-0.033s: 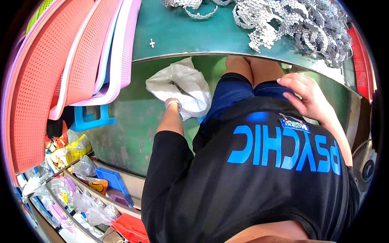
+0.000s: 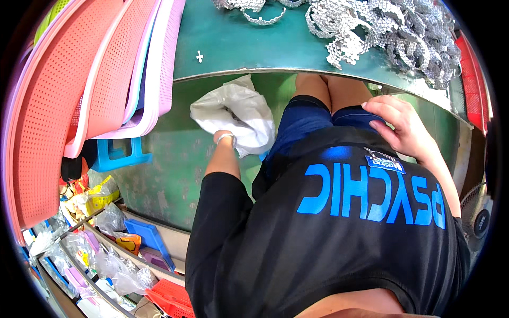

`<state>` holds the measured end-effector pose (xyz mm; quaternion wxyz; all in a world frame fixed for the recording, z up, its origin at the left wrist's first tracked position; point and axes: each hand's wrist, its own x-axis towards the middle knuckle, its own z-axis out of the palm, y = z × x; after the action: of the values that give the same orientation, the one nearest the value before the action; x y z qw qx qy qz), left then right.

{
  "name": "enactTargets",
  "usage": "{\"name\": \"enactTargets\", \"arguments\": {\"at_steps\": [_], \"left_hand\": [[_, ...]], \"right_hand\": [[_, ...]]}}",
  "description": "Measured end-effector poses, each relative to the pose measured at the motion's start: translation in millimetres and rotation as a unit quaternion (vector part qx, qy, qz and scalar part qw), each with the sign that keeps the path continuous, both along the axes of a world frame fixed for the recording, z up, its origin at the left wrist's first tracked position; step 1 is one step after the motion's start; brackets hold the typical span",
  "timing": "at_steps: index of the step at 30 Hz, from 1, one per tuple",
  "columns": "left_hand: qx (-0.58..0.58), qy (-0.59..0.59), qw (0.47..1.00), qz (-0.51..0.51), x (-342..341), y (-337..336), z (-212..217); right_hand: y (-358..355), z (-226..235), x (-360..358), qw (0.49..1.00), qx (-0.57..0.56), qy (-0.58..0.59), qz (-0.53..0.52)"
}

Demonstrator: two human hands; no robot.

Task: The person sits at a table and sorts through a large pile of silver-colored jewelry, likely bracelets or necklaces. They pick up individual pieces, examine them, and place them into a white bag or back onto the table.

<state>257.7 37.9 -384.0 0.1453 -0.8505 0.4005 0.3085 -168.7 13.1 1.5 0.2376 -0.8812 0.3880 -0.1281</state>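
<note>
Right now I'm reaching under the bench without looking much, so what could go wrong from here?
The left hand is buried in the white plastic bag below the table edge, so whatever it feels for is hidden; the bag could snag or spill. The heap of silver sequined trim lies near that edge and might slide off if the table is bumped. The right hand rests on the thigh, giving little bracing.

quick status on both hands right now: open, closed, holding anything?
Left hand: buried in the white plastic bag below the table edge; grip hidden, cannot be told.
Right hand: open, fingers spread, resting flat on the thigh, holding nothing.
</note>
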Motion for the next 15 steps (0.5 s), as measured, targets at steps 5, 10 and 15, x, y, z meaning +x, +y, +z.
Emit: {"name": "enactTargets", "arguments": {"at_steps": [5,10,15], "left_hand": [[-0.031,-0.146,0.987,0.053,49.1,68.9,-10.4],[0.064,-0.111,0.992,0.012,17.0,55.1,9.8],[-0.128,-0.047,0.987,-0.086,-34.2,12.7,38.1]], "right_hand": [[-6.2,-6.0,8.1,1.0,0.005,-0.014,0.001],[-9.5,-12.1,9.7,0.999,0.033,-0.008,0.006],[-11.4,-9.7,3.6,1.0,0.026,0.001,-0.005]]}}
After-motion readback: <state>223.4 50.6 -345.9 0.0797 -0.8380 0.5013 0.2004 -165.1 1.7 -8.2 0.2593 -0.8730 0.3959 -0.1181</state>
